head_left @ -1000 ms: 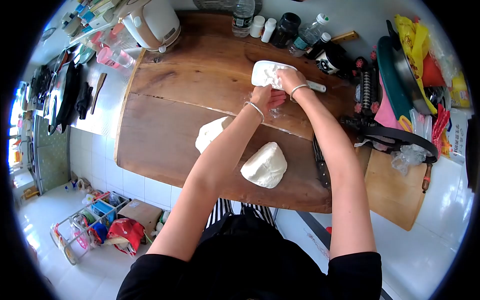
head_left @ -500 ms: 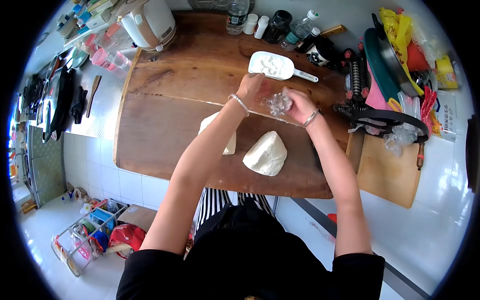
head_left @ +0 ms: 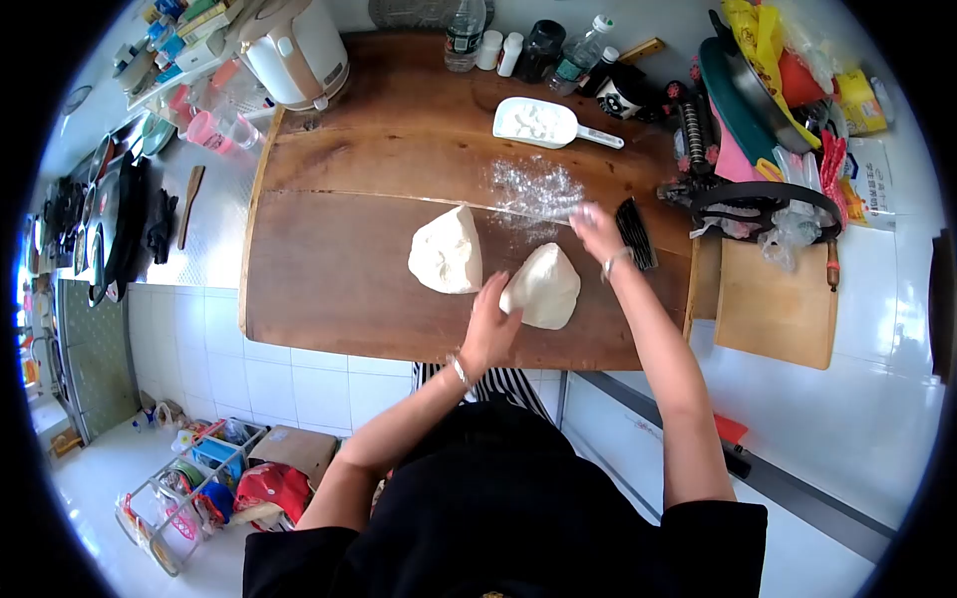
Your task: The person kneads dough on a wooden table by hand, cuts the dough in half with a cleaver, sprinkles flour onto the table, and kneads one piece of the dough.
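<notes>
Two pale pieces of dough lie on the brown wooden board: the left dough piece (head_left: 447, 251) and the right dough piece (head_left: 544, 288). My left hand (head_left: 491, 324) is at the near left edge of the right piece, fingers apart and touching it. Above and to the right of that piece is my right hand (head_left: 598, 233), slightly blurred, with its fingers loosely stretched out and nothing visible in them. Beside its fingertips, a patch of scattered flour (head_left: 536, 189) covers the board. A white scoop (head_left: 535, 122) holding flour rests farther back.
A black ribbed object (head_left: 635, 233) lies right of my right hand. Bottles and jars (head_left: 543, 50) line the back edge, with a white kettle (head_left: 294, 55) at the back left. On the right stand a hand-cranked machine (head_left: 703, 169) and a cutting board (head_left: 775, 299).
My left hand has come back from near the scoop to the right dough piece. My right hand has lowered slightly; the flour once around it now lies spread on the board.
</notes>
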